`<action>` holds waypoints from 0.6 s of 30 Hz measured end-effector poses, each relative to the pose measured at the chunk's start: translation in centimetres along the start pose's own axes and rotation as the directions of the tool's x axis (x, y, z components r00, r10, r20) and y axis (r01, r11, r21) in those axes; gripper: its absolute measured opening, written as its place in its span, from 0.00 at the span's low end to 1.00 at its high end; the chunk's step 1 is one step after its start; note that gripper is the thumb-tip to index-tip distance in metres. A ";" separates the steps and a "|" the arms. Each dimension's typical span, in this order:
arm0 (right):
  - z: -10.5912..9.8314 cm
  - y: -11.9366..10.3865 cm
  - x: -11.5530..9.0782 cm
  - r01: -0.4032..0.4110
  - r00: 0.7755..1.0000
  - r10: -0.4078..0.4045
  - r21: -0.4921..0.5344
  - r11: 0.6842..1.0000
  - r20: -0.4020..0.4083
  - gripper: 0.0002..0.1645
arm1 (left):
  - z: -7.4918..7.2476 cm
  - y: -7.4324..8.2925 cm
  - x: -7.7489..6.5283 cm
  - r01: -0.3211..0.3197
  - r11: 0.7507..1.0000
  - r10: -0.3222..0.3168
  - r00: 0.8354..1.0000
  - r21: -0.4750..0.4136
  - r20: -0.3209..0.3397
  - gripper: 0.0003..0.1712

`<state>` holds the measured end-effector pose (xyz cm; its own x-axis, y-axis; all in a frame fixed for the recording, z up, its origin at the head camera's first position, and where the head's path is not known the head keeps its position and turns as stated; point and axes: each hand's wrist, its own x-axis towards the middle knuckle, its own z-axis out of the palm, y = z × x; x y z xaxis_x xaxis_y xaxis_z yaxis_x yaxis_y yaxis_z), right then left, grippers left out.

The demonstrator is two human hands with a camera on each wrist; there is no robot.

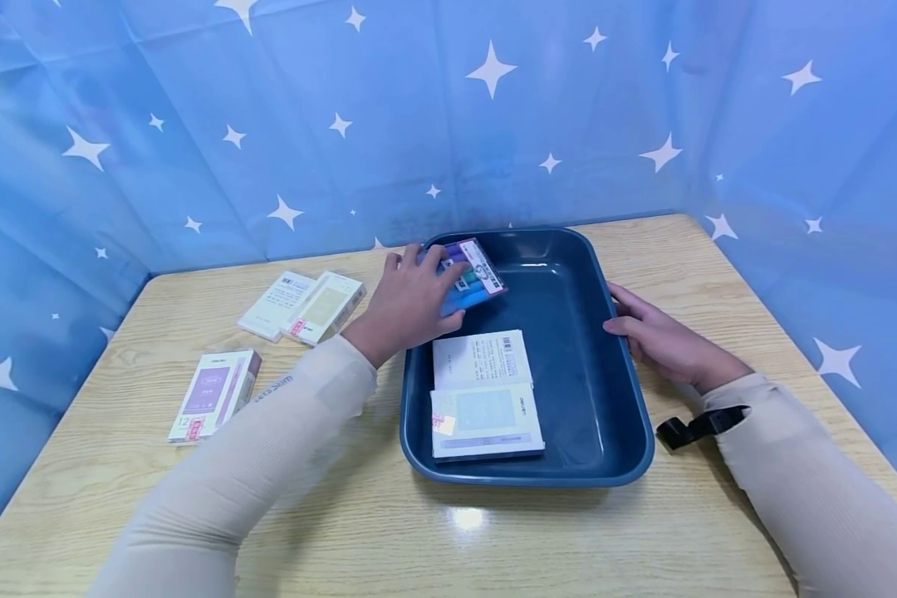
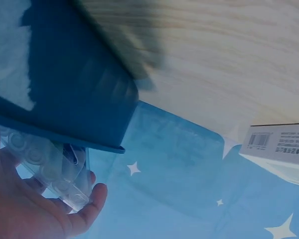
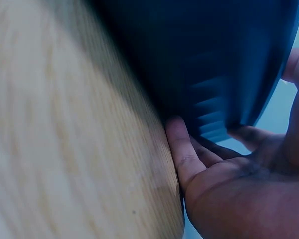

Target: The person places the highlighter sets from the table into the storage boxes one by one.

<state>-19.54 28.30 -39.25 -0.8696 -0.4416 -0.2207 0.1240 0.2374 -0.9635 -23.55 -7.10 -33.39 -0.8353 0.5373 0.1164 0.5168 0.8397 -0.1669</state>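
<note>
My left hand (image 1: 414,303) grips a clear pack of coloured markers (image 1: 473,278), blue, green and purple, over the far left corner of a dark blue tray (image 1: 579,382). In the left wrist view, the marker pack (image 2: 55,172) shows beside the tray's rim, with fingers curled round it. My right hand (image 1: 665,340) holds the tray's right side, its thumb at the rim; the right wrist view shows the fingers (image 3: 184,154) against the outer wall. Inside the tray, two white boxes (image 1: 486,419) (image 1: 482,359) lie at the near left.
Left of the tray, on the wooden table (image 1: 329,507), lie a white box with a purple panel (image 1: 213,394), a box with a yellowish panel (image 1: 325,307) and a white box with printed text (image 1: 275,303). A blue star-patterned curtain (image 1: 389,124) stands behind the table.
</note>
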 end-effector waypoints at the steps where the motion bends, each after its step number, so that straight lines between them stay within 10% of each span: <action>1: 0.0 0.0 0.0 0.000 1.000 0.000 0.002 1.000 -0.001 0.43 | 0.1 0.0 0.0 -0.001 1.000 0.001 1.000 -0.003 -0.002 0.39; 18: -0.1 0.0 0.1 -0.010 1.000 0.010 0.004 1.000 -0.007 0.43 | 1.4 -0.3 0.4 -0.050 0.993 0.053 0.998 -0.109 0.019 0.40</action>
<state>-19.62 28.33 -39.28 -0.8715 -0.4335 -0.2294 0.1345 0.2386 -0.9618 -24.28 -7.30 -34.69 -0.8103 0.5791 0.0891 0.5755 0.8152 -0.0646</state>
